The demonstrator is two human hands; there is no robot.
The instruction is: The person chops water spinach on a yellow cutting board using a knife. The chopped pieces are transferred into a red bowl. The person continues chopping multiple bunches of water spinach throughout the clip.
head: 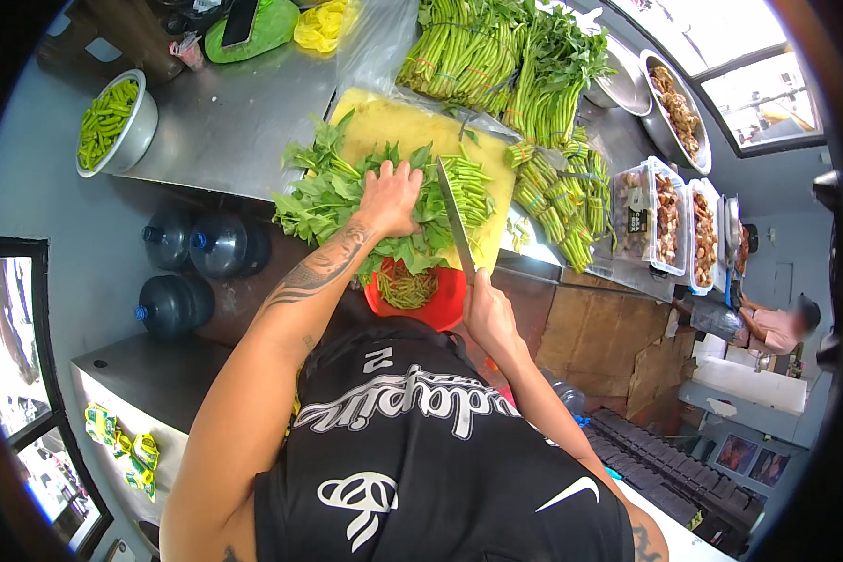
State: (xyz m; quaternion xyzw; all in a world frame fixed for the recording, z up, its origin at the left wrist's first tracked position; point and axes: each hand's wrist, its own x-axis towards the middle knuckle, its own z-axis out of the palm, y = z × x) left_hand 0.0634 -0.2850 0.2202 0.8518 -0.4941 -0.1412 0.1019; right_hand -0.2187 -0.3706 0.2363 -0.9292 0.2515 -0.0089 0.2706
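Note:
My left hand [392,200] presses down on a spread pile of leafy greens [337,186] lying on a yellow cutting board [386,119]. My right hand [490,309] grips the handle of a long kitchen knife [455,218], whose blade points away from me at the right side of the leaves. Cut green stems [472,179] lie beside the blade on the board. Below the board's near edge, a red plastic bowl [449,302] holds cut stem pieces [407,286].
Bundled greens [464,56] and tied stem bundles [558,190] lie behind and right of the board. A bowl of green peppers [140,126] stands far left. Plastic containers of brown food [669,218] stand right. Water jugs [228,242] are below left. Another person [773,330] stands far right.

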